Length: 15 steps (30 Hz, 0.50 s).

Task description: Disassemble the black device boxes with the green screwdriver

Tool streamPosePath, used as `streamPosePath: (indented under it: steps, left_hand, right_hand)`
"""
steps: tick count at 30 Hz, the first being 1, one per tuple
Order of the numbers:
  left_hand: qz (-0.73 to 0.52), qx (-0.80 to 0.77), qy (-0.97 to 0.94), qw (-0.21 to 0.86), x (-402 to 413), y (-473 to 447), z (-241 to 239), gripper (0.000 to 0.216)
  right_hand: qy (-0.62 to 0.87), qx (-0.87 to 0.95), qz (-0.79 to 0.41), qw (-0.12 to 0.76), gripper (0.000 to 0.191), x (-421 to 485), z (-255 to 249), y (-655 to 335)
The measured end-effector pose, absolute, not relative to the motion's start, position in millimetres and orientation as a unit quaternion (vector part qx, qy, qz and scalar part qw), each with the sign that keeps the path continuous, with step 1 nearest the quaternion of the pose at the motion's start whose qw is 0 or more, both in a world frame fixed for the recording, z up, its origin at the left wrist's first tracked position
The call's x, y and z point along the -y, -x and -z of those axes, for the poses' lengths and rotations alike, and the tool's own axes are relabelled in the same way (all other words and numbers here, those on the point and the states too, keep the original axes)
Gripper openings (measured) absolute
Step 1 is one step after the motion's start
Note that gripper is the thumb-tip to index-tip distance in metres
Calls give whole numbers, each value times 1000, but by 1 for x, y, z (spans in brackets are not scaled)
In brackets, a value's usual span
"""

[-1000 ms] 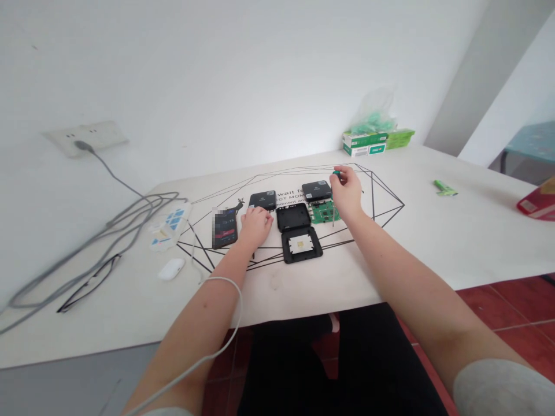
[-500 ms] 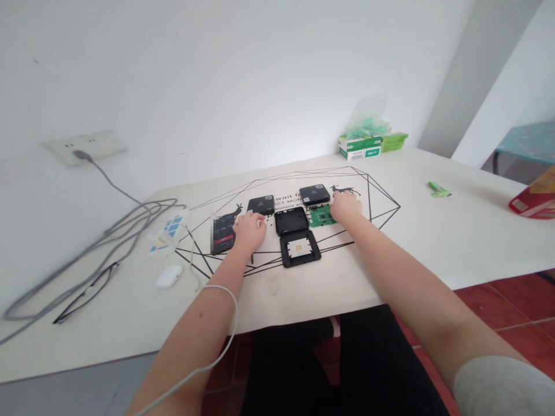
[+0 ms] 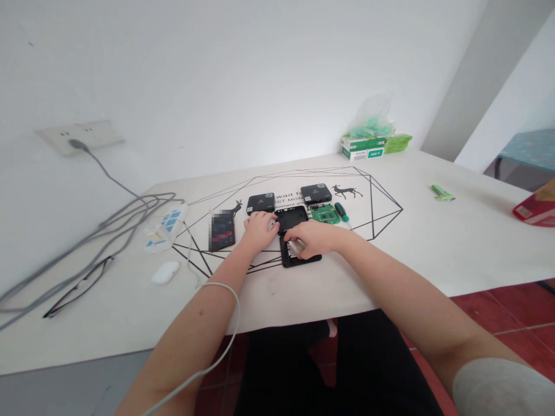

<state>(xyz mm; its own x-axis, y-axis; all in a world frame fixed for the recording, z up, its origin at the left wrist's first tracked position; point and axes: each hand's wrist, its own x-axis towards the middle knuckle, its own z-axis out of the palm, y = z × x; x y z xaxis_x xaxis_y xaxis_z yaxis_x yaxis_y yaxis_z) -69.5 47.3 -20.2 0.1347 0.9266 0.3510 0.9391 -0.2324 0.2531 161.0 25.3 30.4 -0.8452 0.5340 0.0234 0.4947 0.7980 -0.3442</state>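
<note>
My right hand (image 3: 318, 238) is over the lower black case half (image 3: 310, 260), fingers curled down to its upper left part. A pale metal plate (image 3: 296, 248) shows between the thumb and fingers; whether they grip it is unclear. Beside the left edge of the upper black case half (image 3: 291, 219), my left hand (image 3: 261, 230) has its fingers bent together around something small and greyish that I cannot make out. A green circuit board (image 3: 325, 214) lies right of the upper half, with a green-handled screwdriver (image 3: 341, 212) at its right edge.
Two closed black boxes (image 3: 261, 203) (image 3: 316, 193) sit behind. A phone (image 3: 222, 230), white earbud case (image 3: 165, 273), eyeglasses (image 3: 80, 288), power strip (image 3: 167, 228) and grey cable (image 3: 130, 248) are on the left. Green boxes (image 3: 363, 147) stand by the wall. A white cable (image 3: 236, 315) crosses my left forearm.
My right hand has come from the circuit board's right edge left and nearer, onto the lower case half. The screwdriver now shows where it was. My left hand has shifted right, to the upper half.
</note>
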Motion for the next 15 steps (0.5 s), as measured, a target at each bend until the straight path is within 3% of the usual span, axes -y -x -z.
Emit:
streamPosePath:
  steps: [4,8,15]
  left_hand:
    - [214,616,758,14,-47,69,19,28]
    - [209,613,762,8,-46,69,17,29]
    - [197,605,771,-22,-48,71,19,34]
  right_hand:
    - [264,944,-167,101,44,-23,-37,-163]
    - [290,927,-171,165,54,-31,-48,-180]
    - [410,893,-180,-48,31,-46,-47,-206]
